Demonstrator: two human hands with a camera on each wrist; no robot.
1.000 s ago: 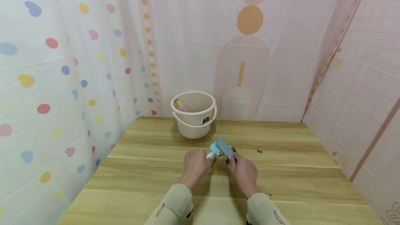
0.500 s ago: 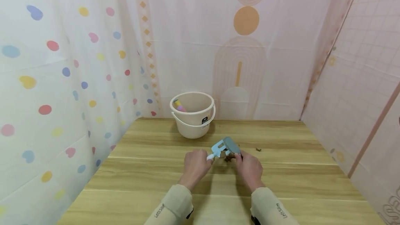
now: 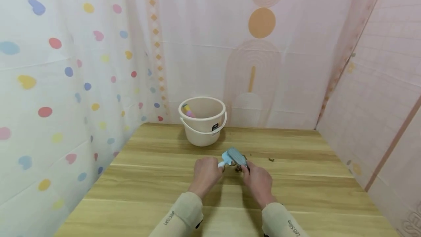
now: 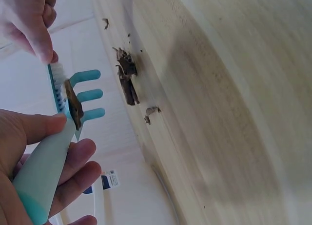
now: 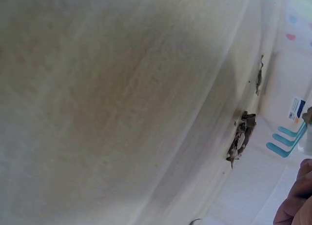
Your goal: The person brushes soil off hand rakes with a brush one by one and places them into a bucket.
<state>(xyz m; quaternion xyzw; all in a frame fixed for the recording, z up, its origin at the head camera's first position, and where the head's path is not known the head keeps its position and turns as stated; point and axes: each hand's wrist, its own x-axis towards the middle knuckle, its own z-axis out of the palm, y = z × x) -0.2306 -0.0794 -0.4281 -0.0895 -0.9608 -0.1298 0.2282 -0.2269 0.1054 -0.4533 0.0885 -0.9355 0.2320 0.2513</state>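
Observation:
My left hand [image 3: 206, 176] grips the handle of a light blue toy hand rake [image 4: 46, 164], whose three tines [image 4: 90, 95] point over the table. A brown dried-leaf piece [image 4: 74, 105] lies against the rake's head. My right hand [image 3: 258, 184] holds a small brush with a grey-blue back [image 3: 236, 157]. Its white bristles [image 4: 58, 77] face the rake's head, close to the leaf piece; whether they touch it I cannot tell. Just below the tools, crumpled brown leaf bits [image 4: 126, 78] lie on the table. In the right wrist view the brush is mostly out of frame.
A cream bucket [image 3: 200, 134] with its handle down stands behind the hands, with a multicoloured object [image 3: 188, 111] inside. A stray leaf bit [image 3: 271, 159] lies to the right on the wooden table [image 3: 158, 193]. Patterned curtains [image 3: 197, 46] hang behind and at both sides.
The brush went rightward off the rake's head, then came back left over it, turning slightly. My left hand and the rake stay nearly in place.

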